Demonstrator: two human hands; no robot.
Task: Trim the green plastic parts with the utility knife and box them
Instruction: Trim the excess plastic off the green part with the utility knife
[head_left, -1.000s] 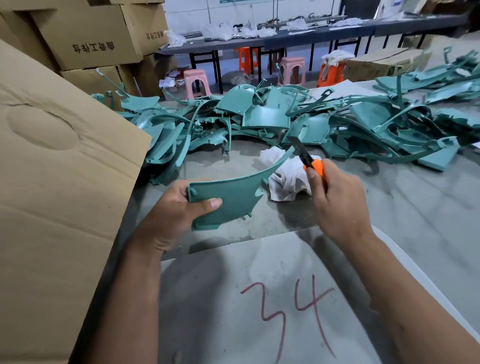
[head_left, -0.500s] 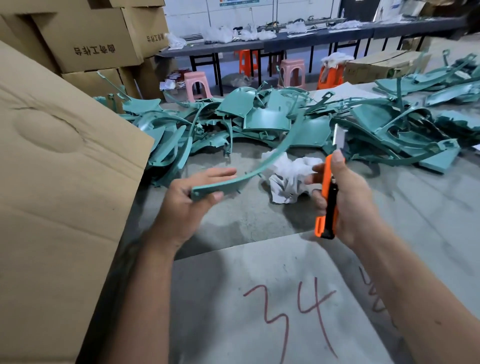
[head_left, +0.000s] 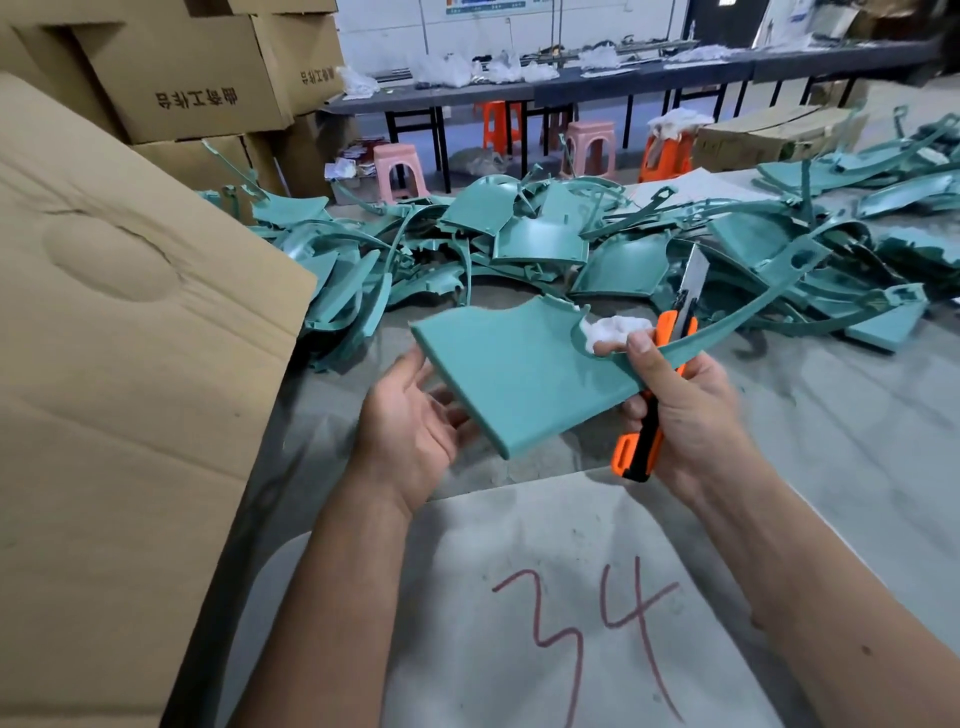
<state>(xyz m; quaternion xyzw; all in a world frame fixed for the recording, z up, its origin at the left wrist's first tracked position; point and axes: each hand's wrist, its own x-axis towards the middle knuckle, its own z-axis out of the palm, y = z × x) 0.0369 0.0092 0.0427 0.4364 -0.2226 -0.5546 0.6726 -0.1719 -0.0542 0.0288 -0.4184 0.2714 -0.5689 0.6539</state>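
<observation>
You've rolled the green part (head_left: 519, 374) from edge-on to flat face up, probably to check the trimmed edge. Your left hand (head_left: 410, 431) lies open beneath it, straight fingers cradling its near-left corner. Your right hand (head_left: 680, 410) grips the utility knife (head_left: 649, 405), thumb pinning the part's long tail against the handle, blade pointing up and away beyond your fingertips. The cardboard box (head_left: 130, 364) waits just left of your left hand.
</observation>
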